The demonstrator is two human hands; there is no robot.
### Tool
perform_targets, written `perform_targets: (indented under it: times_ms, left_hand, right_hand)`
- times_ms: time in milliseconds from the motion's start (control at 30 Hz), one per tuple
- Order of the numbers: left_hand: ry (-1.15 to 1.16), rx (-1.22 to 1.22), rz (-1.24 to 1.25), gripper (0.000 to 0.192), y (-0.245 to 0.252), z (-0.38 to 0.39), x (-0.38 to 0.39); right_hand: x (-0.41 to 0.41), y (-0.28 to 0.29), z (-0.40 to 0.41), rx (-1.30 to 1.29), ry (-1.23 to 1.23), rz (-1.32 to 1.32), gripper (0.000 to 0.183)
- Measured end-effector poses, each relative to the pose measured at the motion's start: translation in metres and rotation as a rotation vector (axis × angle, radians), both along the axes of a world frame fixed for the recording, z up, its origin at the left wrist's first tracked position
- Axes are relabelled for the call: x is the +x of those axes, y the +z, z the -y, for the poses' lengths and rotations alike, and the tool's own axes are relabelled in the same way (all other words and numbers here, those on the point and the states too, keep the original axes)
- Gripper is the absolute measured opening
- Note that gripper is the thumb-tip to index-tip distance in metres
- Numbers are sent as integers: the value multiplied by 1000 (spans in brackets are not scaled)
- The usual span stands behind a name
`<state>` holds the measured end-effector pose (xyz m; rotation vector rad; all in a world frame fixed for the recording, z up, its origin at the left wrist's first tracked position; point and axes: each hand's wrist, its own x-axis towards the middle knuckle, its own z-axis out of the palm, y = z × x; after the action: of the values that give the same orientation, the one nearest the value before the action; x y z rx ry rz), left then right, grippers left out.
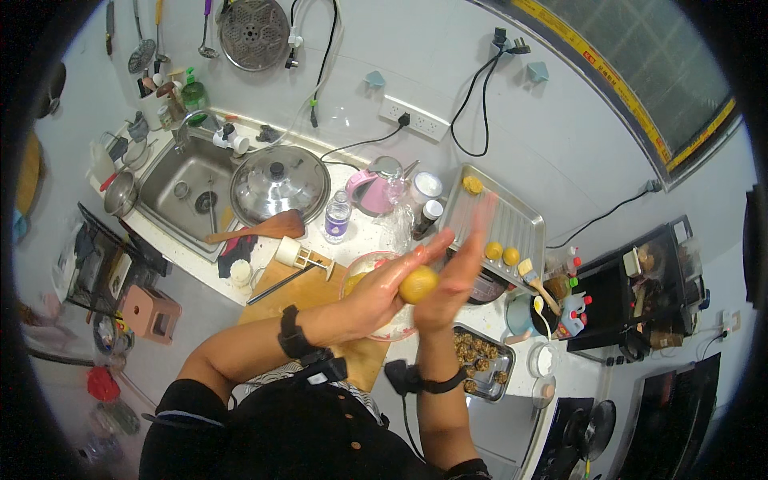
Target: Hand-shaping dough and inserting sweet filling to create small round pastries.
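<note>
Between my two flat, facing palms sits a smooth yellow dough ball (419, 285). My left hand (375, 293) lies along its left side, fingers pointing up and right. My right hand (455, 279) is blurred and presses from the right. Both palms look shiny. Below them, a clear bowl with a red pattern (345, 281) is partly hidden; something yellow shows inside. A metal baking tray (468, 225) behind my right hand carries two yellow balls (502, 253) and a patterned yellow cake (472, 185). A glass dish (511, 363) by my right forearm holds several brown filling balls (482, 363).
Left of the bowl, a white plunger mold (300, 255) and a dark rod (279, 287) lie on a wooden board (258, 312). A wooden spatula (270, 228), water bottle (338, 217), pink kettle (369, 191) and large lid (279, 186) stand behind. A brush (540, 288) leans at the tray's corner.
</note>
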<state>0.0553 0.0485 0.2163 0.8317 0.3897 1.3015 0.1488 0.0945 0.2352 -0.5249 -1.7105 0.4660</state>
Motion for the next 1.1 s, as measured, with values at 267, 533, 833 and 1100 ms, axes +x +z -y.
perform_targets:
  times_ms: [267,533,833,1100]
  left_hand:
    - [181,54,-66,65,3,-19,-7]
    - [229,25,130,74,22,-19,-6]
    - [-114,-98,381,64,16,-9,-7]
    - [-155,-182,58,63,6,-6,-5]
  right_hand:
    - [-9,-11,13,-52,254,5,95]
    - [5,-31,3,-77,226,20,95]
    - [14,-9,-9,-150,104,9,96]
    - [9,-9,-14,-125,142,19,92]
